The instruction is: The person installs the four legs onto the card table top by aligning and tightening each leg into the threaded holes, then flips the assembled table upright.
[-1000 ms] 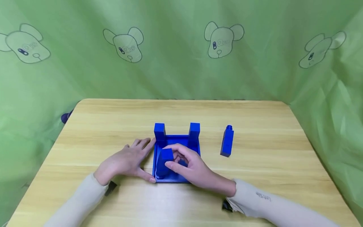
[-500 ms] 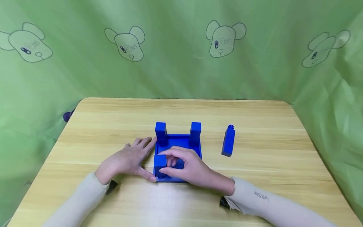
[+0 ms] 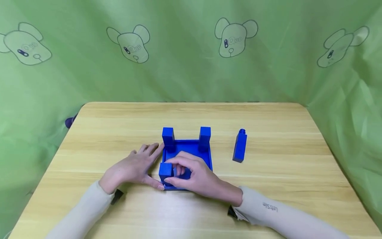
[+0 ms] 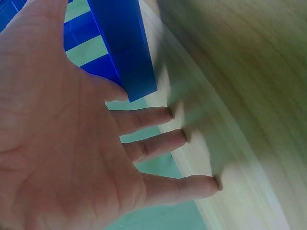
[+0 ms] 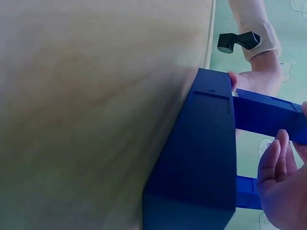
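Note:
A blue square panel (image 3: 186,145) with a raised rim lies on the table, one leg (image 3: 168,135) upright at its far left corner and another leg (image 3: 205,134) at its far right. My right hand (image 3: 201,176) pinches a third leg (image 3: 165,170) near its top, over the near left corner; in the right wrist view that leg (image 5: 264,112) meets the panel (image 5: 196,143). Spread along the panel's left side, my left hand (image 3: 134,169) touches it with thumb and forefinger. In the left wrist view, the other fingertips (image 4: 165,113) rest on the wood.
Apart from the panel, to its right, a loose blue leg (image 3: 239,147) lies on the wooden table (image 3: 268,186), its round narrow end pointing away. Green cloth (image 3: 185,76) with animal-head drawings hangs behind the table's far edge and at both sides.
My right hand has moved slightly left with the leg, which was tilted a second ago and now stands more upright at the near left corner. The left hand stays in place.

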A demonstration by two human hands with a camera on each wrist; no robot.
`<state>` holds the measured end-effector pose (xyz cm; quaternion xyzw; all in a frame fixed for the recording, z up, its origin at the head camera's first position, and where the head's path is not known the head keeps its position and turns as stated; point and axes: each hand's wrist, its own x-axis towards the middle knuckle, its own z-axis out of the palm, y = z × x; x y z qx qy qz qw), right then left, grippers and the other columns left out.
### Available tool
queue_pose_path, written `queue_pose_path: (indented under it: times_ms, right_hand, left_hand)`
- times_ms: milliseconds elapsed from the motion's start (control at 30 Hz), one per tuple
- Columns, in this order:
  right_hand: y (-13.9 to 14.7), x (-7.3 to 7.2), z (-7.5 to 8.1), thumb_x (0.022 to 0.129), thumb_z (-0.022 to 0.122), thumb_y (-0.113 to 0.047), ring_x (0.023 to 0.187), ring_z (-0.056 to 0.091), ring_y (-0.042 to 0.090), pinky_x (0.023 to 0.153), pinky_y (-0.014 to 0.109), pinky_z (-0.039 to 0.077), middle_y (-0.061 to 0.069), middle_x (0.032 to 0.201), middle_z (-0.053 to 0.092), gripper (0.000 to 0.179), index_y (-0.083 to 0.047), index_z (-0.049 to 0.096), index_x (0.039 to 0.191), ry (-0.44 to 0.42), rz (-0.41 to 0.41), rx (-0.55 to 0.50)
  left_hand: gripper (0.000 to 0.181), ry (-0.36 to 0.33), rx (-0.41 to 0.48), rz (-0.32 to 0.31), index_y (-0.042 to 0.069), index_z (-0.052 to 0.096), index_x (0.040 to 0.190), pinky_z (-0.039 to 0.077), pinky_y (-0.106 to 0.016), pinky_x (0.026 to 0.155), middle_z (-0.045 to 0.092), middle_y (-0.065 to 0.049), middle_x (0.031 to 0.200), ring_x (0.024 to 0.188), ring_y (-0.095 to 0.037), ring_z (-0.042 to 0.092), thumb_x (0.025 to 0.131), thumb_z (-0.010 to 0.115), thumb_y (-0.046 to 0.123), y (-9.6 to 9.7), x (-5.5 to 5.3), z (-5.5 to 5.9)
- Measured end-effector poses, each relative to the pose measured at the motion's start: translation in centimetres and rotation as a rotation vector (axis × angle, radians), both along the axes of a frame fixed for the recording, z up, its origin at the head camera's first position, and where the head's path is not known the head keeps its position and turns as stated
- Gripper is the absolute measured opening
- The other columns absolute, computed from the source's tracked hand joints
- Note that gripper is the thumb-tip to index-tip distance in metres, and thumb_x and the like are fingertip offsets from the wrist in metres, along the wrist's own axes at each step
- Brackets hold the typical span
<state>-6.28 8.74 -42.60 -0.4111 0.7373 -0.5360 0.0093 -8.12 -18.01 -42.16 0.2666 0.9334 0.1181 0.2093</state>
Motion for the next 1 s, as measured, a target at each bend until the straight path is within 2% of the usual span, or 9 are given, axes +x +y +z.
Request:
queue_pose_path:
  times_ms: [267, 467, 633, 733, 833, 1000]
  right_hand:
    - [-0.29, -0.13, -0.16, 0.095, 0.089, -0.018, 0.087, 0.058, 0.010, 0.074, 0.027, 0.055, 0.002, 0.096, 0.061, 0.041, -0.012, 0.075, 0.133, 0.036, 0.003, 0.026]
    - [-0.43, -0.17, -0.17, 0.094, 0.091, -0.023, 0.086, 0.054, 0.008, 0.072, 0.029, 0.053, -0.004, 0.096, 0.057, 0.049, -0.014, 0.072, 0.139, 0.033, 0.000, 0.064]
    - [-0.35, -0.17, -0.28, 0.095, 0.090, -0.022, 0.084, 0.058, 0.008, 0.073, 0.026, 0.055, -0.005, 0.095, 0.059, 0.038, -0.015, 0.071, 0.128, -0.018, 0.008, 0.050]
    - [-0.05, -0.15, -0.30, 0.096, 0.089, -0.019, 0.087, 0.062, 0.014, 0.073, 0.025, 0.055, -0.002, 0.105, 0.063, 0.031, -0.015, 0.072, 0.122, 0.000, -0.012, 0.041]
    - [0.11, -0.18, -0.27, 0.095, 0.089, -0.018, 0.087, 0.064, 0.019, 0.071, 0.024, 0.055, 0.000, 0.111, 0.065, 0.032, -0.014, 0.073, 0.122, 0.035, -0.019, 0.039]
    - [-0.07, -0.24, -0.09, 0.096, 0.087, -0.019, 0.076, 0.061, 0.018, 0.065, 0.024, 0.054, -0.003, 0.098, 0.064, 0.031, -0.015, 0.071, 0.123, 0.034, 0.000, 0.055]
  left_hand:
    - [0.147, -0.020, -0.003, 0.013, 0.009, 0.005, 0.176, 0.031, -0.085, 0.111, 0.019, -0.026, 0.177, 0.157, -0.053, 0.024, 0.074, 0.077, 0.088, -0.14, 0.05, 0.00]
    - [0.147, -0.019, -0.011, 0.007, 0.010, 0.004, 0.177, 0.031, -0.085, 0.111, 0.018, -0.025, 0.177, 0.158, -0.052, 0.024, 0.075, 0.075, 0.089, -0.04, -0.06, -0.07]
    - [0.146, -0.017, -0.011, -0.001, 0.010, 0.005, 0.177, 0.031, -0.085, 0.110, 0.019, -0.025, 0.177, 0.157, -0.053, 0.025, 0.076, 0.076, 0.089, 0.21, -0.09, -0.15]
    - [0.146, -0.019, -0.007, -0.005, 0.010, 0.005, 0.177, 0.031, -0.086, 0.110, 0.019, -0.025, 0.177, 0.157, -0.053, 0.025, 0.076, 0.076, 0.089, 0.39, -0.14, -0.19]
    - [0.146, -0.024, -0.006, -0.006, 0.010, 0.005, 0.177, 0.030, -0.086, 0.110, 0.018, -0.025, 0.178, 0.157, -0.054, 0.024, 0.076, 0.076, 0.089, 0.47, -0.15, -0.19]
    - [0.146, -0.015, -0.001, -0.002, 0.009, 0.005, 0.176, 0.031, -0.086, 0.109, 0.018, -0.026, 0.177, 0.157, -0.055, 0.024, 0.076, 0.075, 0.089, 0.23, -0.06, -0.17]
